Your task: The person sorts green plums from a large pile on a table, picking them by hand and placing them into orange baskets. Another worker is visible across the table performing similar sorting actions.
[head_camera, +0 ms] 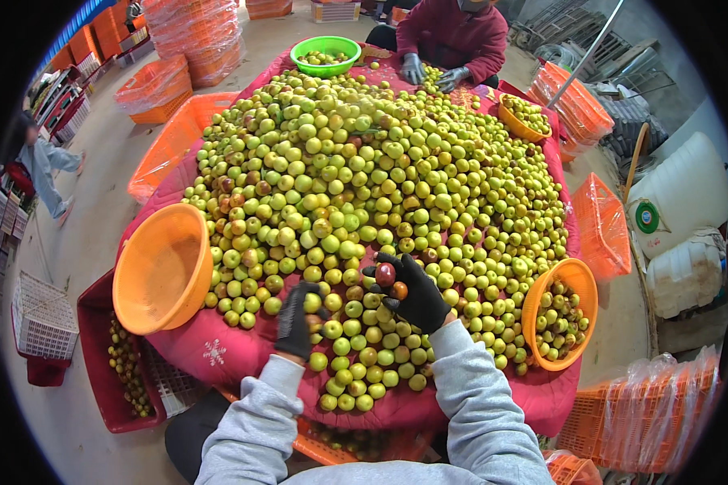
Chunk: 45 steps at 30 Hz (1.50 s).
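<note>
A large heap of green jujube-like fruits [352, 176] covers a table with a red quilted cloth [218, 348]. My right hand [409, 294], in a black glove, is turned partly upward over the near part of the heap and holds a dark red fruit [385, 274] and a smaller brown-orange fruit [398, 291]. To its left, my left hand [300, 321], gloved too, is at the fruits' near edge with its fingers curved around a yellow-green fruit [312, 303]; some blur hides whether it grips it. Some fruits near the hands have brown or reddish patches.
An orange basin [164, 270] leans at the left; another orange basin [559, 315] with fruits is at the right. A green basin [326, 56] and a small orange basket [523, 118] stand at the far side. A gloved co-worker [452, 36] handles fruits there. Crates surround the table.
</note>
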{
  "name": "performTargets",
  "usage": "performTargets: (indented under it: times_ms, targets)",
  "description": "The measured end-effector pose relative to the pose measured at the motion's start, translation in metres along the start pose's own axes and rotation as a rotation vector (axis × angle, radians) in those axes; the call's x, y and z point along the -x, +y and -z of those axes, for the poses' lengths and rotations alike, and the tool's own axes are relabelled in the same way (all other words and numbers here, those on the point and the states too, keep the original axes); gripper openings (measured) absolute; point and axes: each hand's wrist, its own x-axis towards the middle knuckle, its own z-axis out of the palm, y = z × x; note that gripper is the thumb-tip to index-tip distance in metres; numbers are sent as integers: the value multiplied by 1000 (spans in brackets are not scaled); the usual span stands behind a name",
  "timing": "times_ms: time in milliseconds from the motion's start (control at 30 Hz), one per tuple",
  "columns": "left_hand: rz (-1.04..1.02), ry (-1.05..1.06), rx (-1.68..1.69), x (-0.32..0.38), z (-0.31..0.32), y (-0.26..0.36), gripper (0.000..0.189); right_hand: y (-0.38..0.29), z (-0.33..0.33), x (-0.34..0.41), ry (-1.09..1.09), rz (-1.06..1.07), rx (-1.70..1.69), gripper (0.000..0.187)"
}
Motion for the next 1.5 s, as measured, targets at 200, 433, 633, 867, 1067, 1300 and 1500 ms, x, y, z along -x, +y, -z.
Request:
performTargets:
  times_ms: [200, 433, 633, 867, 1067, 1300, 1500]
  targets:
    - [504, -412, 576, 30, -31, 2, 62, -1, -95, 0, 411, -52, 121, 30]
    - [451, -174, 831, 104, 13, 32, 56, -34, -192, 18, 246, 261, 643, 30]
    - [285, -18, 776, 171, 77, 110, 46, -68, -276, 21, 15, 124, 152, 37]
    - [-313, 194, 736, 220, 229, 185, 34, -59, -280, 32, 46, 167, 205, 29]
    - [-350, 900, 593, 225, 432, 202, 43, -17, -197, 60, 264, -95, 342, 31]
    - [-251, 677, -155, 205, 373, 181, 49, -4, -40, 85, 481, -47, 745, 28]
    - [-77, -277, -738, 118, 127, 143, 43, 0, 70, 77, 511, -252, 1278, 48]
